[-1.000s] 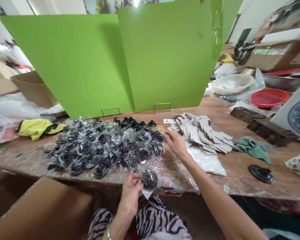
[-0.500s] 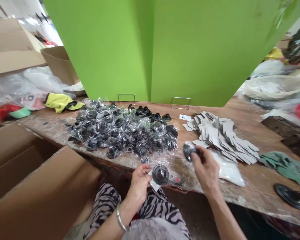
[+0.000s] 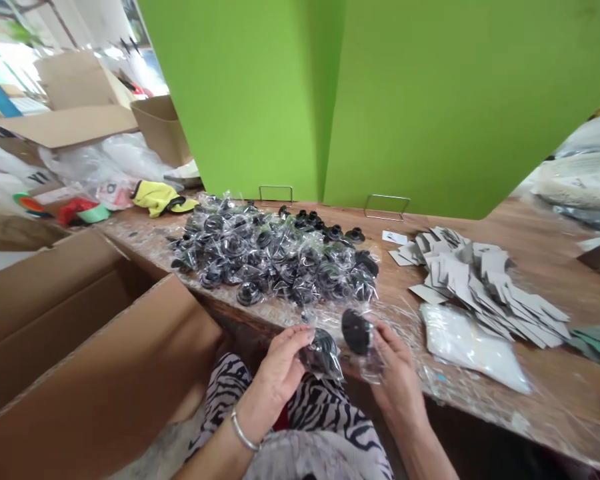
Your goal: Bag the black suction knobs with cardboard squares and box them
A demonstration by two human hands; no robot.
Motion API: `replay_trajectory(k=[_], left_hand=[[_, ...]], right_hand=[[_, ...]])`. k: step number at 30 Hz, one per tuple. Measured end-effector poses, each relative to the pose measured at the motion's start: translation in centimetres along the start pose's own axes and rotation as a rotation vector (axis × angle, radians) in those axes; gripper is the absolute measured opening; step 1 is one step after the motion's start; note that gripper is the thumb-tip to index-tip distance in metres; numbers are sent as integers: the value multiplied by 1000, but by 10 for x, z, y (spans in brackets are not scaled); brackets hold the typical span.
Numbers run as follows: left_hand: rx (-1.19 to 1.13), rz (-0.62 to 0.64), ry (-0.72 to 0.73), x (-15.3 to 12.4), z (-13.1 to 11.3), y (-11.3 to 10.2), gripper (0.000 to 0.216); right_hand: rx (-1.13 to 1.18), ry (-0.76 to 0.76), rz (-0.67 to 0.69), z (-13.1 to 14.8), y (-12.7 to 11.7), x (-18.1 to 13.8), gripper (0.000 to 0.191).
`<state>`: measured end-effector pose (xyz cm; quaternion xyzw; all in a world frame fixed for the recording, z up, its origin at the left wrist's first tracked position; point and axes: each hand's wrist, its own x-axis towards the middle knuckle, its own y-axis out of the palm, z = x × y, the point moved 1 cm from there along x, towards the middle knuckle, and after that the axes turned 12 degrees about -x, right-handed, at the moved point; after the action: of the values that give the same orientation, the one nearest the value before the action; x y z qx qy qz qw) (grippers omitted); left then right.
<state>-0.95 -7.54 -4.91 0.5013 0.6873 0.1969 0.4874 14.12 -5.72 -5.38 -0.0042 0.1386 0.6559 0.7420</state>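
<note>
Visibly, the left hand [image 3: 281,365] pinched a bagged black disc [image 3: 323,352], the right hand [image 3: 396,373] a film-wrapped disc [image 3: 355,331]; beyond both, the bagged heap [image 3: 280,260] looked finished, while seemingly bare discs [image 3: 335,233] farther off and plastic bags [image 3: 471,343] rightward looked unused.

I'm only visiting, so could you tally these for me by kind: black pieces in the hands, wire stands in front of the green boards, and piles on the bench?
Black pieces held, one in the left hand, one in the right hand: 2
Wire stands: 2
Heap of black pieces: 1
Heap of pale cards: 1
Pile of clear plastic: 1
Total: 7
</note>
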Motion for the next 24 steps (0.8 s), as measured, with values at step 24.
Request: replay_trajectory(k=[24], left_hand=[[130,183,85,-103,-131,-44,37]], right_hand=[[-561,-438,602,-12,151,-62,27]])
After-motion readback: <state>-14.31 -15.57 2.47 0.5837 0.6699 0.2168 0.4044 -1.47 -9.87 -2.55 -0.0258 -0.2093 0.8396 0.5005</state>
